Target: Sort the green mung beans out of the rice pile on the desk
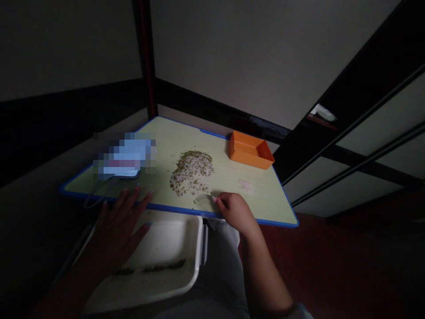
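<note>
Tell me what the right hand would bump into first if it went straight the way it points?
Probably the pile of green and pale grains: the right hand points that way, pinching a thin see-through piece. The hand's exact height is unclear.

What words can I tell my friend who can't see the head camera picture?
A person's right hand pinches a clear plastic piece beside a pile of small green and pale grains on a blue-edged table. The left hand is open over the table's near edge, partly above a white tray. An orange box sits at the table's far right.
</note>
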A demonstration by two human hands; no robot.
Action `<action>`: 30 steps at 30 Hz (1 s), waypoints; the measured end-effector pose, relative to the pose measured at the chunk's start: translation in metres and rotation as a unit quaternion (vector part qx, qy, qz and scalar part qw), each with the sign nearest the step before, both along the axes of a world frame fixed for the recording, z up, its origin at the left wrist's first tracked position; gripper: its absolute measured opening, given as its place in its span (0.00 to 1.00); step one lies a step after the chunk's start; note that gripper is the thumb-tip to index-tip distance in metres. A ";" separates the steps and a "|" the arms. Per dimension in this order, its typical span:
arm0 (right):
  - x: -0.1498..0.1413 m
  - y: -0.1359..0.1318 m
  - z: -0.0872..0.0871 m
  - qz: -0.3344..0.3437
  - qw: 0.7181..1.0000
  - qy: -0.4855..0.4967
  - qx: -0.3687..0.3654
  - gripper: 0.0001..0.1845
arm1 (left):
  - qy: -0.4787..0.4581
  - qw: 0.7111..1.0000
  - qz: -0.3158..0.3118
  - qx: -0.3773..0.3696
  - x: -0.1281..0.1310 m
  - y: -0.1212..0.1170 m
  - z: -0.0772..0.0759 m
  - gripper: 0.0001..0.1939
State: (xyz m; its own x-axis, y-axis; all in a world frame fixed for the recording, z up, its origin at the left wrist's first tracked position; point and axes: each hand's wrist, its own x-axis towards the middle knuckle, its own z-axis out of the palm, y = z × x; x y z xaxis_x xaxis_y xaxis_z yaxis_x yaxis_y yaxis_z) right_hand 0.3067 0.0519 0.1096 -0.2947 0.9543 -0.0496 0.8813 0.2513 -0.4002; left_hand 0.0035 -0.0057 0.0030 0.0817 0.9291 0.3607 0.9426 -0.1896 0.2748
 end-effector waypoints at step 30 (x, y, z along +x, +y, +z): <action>0.010 0.017 -0.003 0.052 0.973 0.215 0.069 0.19 | 0.043 0.998 -0.003 -0.047 -0.008 -0.002 0.003 0.32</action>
